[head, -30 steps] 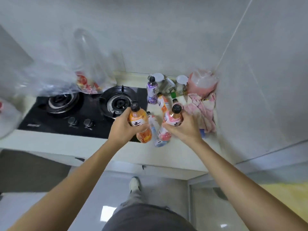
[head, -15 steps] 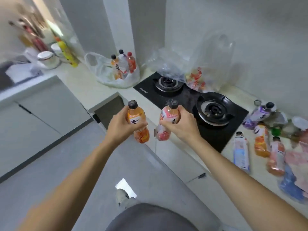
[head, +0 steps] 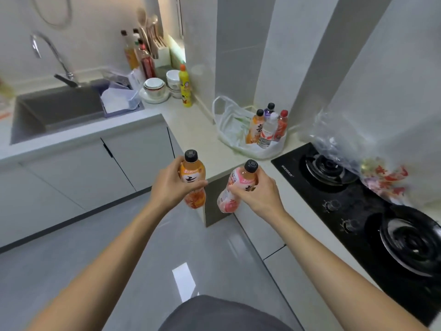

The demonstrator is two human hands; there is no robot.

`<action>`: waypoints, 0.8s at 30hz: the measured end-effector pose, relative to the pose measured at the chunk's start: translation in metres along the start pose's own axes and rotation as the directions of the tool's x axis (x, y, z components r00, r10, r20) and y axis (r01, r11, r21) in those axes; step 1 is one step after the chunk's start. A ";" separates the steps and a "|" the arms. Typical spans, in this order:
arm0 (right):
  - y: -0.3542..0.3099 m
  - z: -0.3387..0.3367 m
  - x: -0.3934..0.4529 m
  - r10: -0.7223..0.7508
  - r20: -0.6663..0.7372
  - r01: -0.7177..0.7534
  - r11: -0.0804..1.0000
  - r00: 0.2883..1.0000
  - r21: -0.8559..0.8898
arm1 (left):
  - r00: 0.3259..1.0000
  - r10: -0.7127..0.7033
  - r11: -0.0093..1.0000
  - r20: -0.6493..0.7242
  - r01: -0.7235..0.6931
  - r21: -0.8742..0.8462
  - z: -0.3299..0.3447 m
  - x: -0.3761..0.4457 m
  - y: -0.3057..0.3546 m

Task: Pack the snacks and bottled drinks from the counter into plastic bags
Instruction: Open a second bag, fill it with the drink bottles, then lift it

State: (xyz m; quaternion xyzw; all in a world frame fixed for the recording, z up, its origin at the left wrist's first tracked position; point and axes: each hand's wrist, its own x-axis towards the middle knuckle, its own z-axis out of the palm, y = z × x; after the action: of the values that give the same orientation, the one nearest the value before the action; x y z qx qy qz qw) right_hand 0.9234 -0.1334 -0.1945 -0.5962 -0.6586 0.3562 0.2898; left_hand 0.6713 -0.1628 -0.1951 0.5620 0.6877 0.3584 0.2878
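Left hand [head: 170, 185]: closed around an orange bottle [head: 193, 180], black cap, upright, held in the air in front of the counter corner. Right hand [head: 256, 194]: closed around a pink bottle [head: 235, 187], black cap, tilted slightly, just beside the orange one, apart from it. White plastic bag [head: 229, 125]: open on the counter [head: 191, 123] beyond, four bottles standing inside. Clear bag [head: 343, 144]: over the stove [head: 358, 204], snacks inside.

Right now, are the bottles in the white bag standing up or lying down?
Standing up. Four bottles sit in the open white plastic bag on the counter, caps pointing upward, leaning slightly.
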 end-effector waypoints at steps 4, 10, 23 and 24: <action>-0.006 0.004 0.056 -0.014 -0.021 0.014 0.999 1.000 -0.033 | 0.999 0.039 0.998 -0.008 -0.039 -0.042 -0.003 0.050 0.000; -0.006 -0.010 0.167 -0.069 -0.101 0.065 0.997 0.992 -0.049 | 0.996 0.086 0.994 0.022 -0.084 -0.069 0.015 0.150 0.014; -0.008 -0.057 0.435 -0.047 -0.139 0.026 0.988 0.989 -0.150 | 0.987 0.152 0.988 0.045 -0.151 -0.024 0.079 0.347 0.058; -0.005 -0.057 0.446 -0.041 -0.122 0.020 0.986 0.992 -0.167 | 0.986 0.158 0.987 0.053 -0.157 -0.021 0.085 0.357 0.058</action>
State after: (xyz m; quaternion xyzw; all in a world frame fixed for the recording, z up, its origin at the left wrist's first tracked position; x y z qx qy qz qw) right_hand 0.9128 0.3163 -0.1767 -0.6291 -0.6754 0.2581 0.2853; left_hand 0.7000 0.2079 -0.1941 0.6219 0.6300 0.3701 0.2818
